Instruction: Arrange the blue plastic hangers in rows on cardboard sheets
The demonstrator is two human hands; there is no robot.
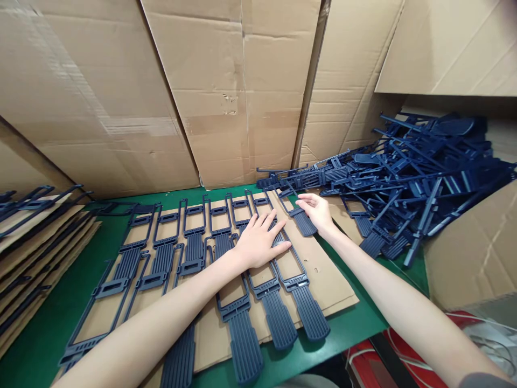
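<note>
My left hand [260,241] lies with its fingers spread over dark blue plastic frames [281,315] laid in two rows on a cardboard sheet [335,288]. Each of these has an open rectangular loop and a flat ribbed paddle at one end. At the right end of the far row, my right hand [317,213] pinches the side of another plastic frame [304,222], its ribbed paddle pointing towards me. That frame rests on or just above the cardboard; I cannot tell which. My left hand hides parts of the frames under it.
A tangled heap of similar frames [407,178] spills from a cardboard box [476,248] at the right. Layered cardboard sheets [44,275] with frames between them stand at the left on the green table [343,328]. Tall cardboard boxes [242,108] wall off the back.
</note>
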